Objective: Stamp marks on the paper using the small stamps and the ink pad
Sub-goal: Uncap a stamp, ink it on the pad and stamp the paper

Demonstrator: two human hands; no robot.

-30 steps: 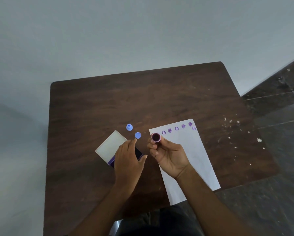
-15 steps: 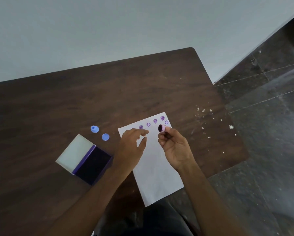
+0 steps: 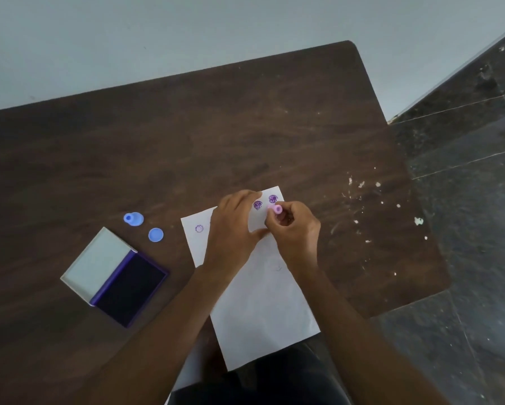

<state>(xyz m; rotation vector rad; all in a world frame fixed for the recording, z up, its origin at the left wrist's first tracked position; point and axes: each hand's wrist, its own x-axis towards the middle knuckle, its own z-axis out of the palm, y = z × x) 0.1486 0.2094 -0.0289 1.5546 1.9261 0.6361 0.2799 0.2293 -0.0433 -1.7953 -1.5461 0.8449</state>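
- Right hand: fingers curled, pinching a pink stamp at the fingertips; stamp tilted, over the top right part of the paper, just below the marks. Can't tell if the stamp face touches the paper.
- Left hand: fingers fairly straight, lying flat on the top of the paper, holding nothing; thumb stretched toward the right hand, close to it, contact unclear.
- Paper: white sheet, slanted, near edge hanging past the table edge toward the person.
- Marks: two dark purple round marks visible between the hands near the top edge; one faint ring mark at top left corner. Others, if any, hidden under the left hand.
- Ink pad: open, dark pad facing up, white lid folded back beside it; left of the paper, well apart from both hands.
- Blue stamp and blue cap: on the table between ink pad and paper, near each other, not touched.
- White flecks scattered on the right of the table.
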